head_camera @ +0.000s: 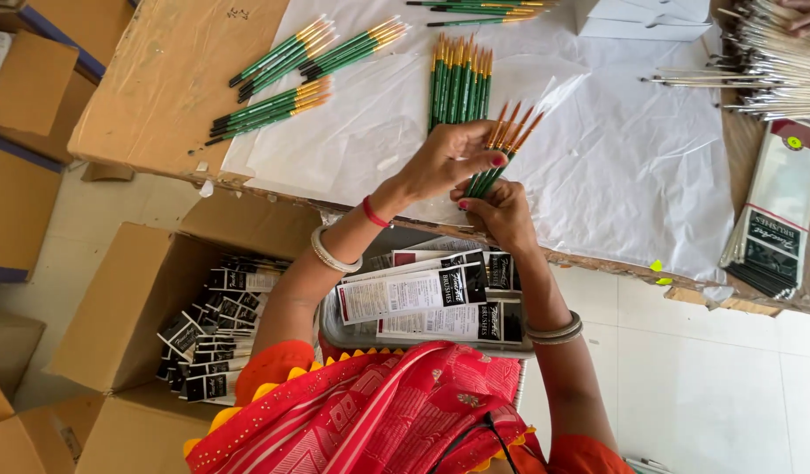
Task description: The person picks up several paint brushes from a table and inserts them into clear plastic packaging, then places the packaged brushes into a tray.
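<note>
Head view: a fan of brushes [503, 145] sits between both hands over the white sheet [651, 167]. Right hand [501, 213] is clenched round the green handles from below; left hand [451, 158] pinches the same bunch just above that grip, fingers spread across the shafts. Brushes look thin, with green handles, yellow-gold ferrules and orange-brown tips; the tips splay outward away from the grip, roughly half a dozen, exact count unclear.

Progress, judged from the layout: sorting appears well under way but far from finished. Beyond the grip, on the sheet, lies a loose brush row [460, 81], and further left of it several small bundles [286, 75] lie already grouped. More green brushes lie at the far edge. Well to the right of the grip a heap of pale sticks [756, 70] lies unsorted, likely bare handles or unfinished brushes; cannot tell which.

Below the grip, toward the person, a tray [335, 329] holds packed sleeves [422, 294], black and white, stacked flat. Left of that, an open carton [133, 298] holds many more filled sleeves. Right of the grip, at the table edge, a stack of flat empty packs [774, 228] waits, so packing seems left to do.

Brown cardboard [159, 79] covers the table's left part.
</note>
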